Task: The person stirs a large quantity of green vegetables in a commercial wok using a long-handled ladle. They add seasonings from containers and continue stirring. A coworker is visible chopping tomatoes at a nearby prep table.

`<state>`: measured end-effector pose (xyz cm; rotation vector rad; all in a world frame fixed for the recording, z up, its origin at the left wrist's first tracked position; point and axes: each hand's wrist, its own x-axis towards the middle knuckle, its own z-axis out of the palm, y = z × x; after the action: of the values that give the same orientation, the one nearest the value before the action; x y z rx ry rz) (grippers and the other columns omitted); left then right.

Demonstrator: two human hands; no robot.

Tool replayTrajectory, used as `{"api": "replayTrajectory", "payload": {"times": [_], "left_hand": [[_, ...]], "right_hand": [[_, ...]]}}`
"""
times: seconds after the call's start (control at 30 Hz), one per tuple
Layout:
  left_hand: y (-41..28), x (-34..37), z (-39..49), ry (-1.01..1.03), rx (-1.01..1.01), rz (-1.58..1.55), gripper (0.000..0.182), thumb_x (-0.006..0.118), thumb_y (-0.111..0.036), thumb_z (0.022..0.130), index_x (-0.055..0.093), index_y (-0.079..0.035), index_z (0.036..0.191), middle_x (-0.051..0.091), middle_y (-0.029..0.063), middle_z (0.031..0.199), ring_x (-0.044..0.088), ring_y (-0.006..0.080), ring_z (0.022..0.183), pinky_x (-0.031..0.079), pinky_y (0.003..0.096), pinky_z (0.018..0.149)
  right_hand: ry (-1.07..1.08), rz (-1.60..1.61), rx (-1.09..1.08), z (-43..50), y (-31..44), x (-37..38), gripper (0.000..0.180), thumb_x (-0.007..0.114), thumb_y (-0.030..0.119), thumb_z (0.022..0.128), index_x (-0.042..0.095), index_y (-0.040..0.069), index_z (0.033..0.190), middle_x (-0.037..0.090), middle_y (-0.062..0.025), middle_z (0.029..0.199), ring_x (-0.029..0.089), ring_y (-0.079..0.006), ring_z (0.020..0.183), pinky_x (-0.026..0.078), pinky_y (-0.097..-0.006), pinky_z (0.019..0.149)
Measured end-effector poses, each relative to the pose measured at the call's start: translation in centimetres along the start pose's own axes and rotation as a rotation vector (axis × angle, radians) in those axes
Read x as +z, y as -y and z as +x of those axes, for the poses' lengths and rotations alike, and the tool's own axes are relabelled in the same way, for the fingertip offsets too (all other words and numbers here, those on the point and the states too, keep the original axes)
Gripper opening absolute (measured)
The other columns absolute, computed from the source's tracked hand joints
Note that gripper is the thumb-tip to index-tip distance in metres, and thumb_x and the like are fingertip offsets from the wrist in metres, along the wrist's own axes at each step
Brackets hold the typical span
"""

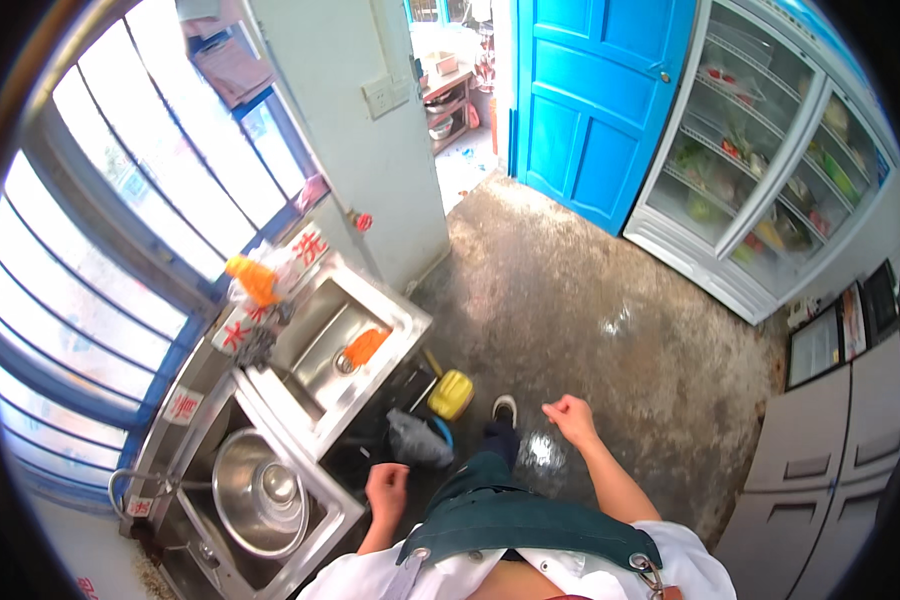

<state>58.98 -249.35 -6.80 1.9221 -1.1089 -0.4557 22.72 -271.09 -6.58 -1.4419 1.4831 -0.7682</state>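
Note:
My left hand hangs beside the front edge of the stainless steel sinks, its fingers loosely curled. Nothing shows in it. Over the wet floor, my right hand is held out in front of me, also curled and with no object visible. To my left, a large steel basin sits in the nearer sink. The farther sink has an orange cloth beside its drain. A yellow plastic container and a grey plastic bag are on the floor, low by the sinks.
Ahead, a blue door stands open by a doorway with a shelf table beyond. A glass-door display fridge holding food stands at the right. Grey cabinet doors line the near right. An orange bottle rests behind the sinks.

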Motion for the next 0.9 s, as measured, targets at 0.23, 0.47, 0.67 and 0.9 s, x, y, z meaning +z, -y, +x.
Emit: {"api": "replayTrajectory", "payload": {"times": [0.23, 0.47, 0.67, 0.9], "left_hand": [[-16.5, 22.2, 29.7, 0.218, 0.543, 0.001, 0.023, 0.076, -0.016, 0.079, 0.057, -0.006, 0.071, 0.065, 0.0115, 0.104, 0.058, 0.0328, 0.101, 0.046, 0.043, 0.09], [-32.0, 39.4, 58.9, 0.367, 0.794, 0.04, 0.021, 0.068, -0.021, 0.088, 0.072, -0.002, 0.079, 0.065, 0.0065, 0.112, 0.055, 0.0302, 0.116, 0.045, 0.0427, 0.099], [-29.5, 49.8, 75.9, 0.178, 0.684, 0.201, 0.009, 0.062, -0.011, 0.087, 0.067, -0.004, 0.085, 0.061, 0.0115, 0.112, 0.053, 0.0329, 0.117, 0.045, 0.0437, 0.098], [-25.8, 49.2, 92.6, 0.119, 0.323, 0.416, 0.009, 0.063, -0.005, 0.063, 0.059, -0.011, 0.069, 0.061, 0.0087, 0.084, 0.057, 0.034, 0.094, 0.046, 0.0446, 0.081]], "right_hand": [[0.101, -0.18, 0.147, 23.2, -5.2, -11.1, 0.027, 0.067, 0.03, 0.091, 0.065, 0.003, 0.088, 0.069, -0.0115, 0.072, 0.068, -0.023, 0.069, 0.052, -0.036, 0.066], [0.232, -0.523, 1.07, 30.0, -19.5, -27.3, 0.032, 0.058, 0.032, 0.093, 0.069, 0.002, 0.088, 0.069, -0.0162, 0.076, 0.068, -0.0315, 0.073, 0.052, -0.0453, 0.068], [0.318, -0.363, 1.136, 55.1, -20.1, -26.8, 0.026, 0.056, 0.025, 0.095, 0.064, 0.001, 0.087, 0.066, -0.015, 0.069, 0.065, -0.0281, 0.063, 0.051, -0.0452, 0.058], [0.273, -0.21, 0.441, 108.8, 0.1, -14.3, 0.019, 0.054, 0.016, 0.098, 0.06, 0.0, 0.089, 0.063, -0.0134, 0.063, 0.063, -0.024, 0.054, 0.049, -0.043, 0.049]]}}
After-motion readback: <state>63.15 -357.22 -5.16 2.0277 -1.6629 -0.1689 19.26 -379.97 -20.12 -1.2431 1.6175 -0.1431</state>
